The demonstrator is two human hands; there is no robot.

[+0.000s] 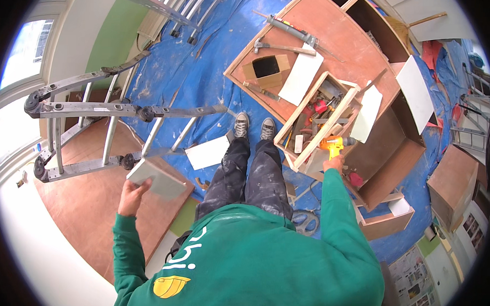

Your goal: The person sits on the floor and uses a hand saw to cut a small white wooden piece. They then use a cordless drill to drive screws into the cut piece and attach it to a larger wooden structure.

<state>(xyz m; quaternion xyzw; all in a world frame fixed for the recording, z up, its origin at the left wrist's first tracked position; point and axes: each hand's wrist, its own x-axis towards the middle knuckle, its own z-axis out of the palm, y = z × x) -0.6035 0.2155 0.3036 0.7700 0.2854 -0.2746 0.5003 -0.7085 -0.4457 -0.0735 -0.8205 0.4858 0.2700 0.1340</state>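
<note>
My left hand [131, 197] grips the edge of a flat, pale rectangular board [160, 181], slightly smeared by motion, in front of the metal ladder. In my right hand [333, 163] is a yellow cordless drill [332, 144], held by its handle with the dark chuck pointing right. The drill is over the near end of an open wooden tool tray [327, 127]. Inside that tray lie several hand tools, some with red parts. Past the tray, a caulking gun [293, 30], a hammer [284, 48] and a small brown box [277, 76] rest on a large reddish-brown surface [340, 43].
A folding metal ladder [90, 111] lies to the left over a brown sheet [81, 201]. Blue sheeting [188, 86] covers the floor. One white panel [208, 151] lies beside my feet. Open wooden boxes [384, 174] and a drawer [385, 227] stand on the right.
</note>
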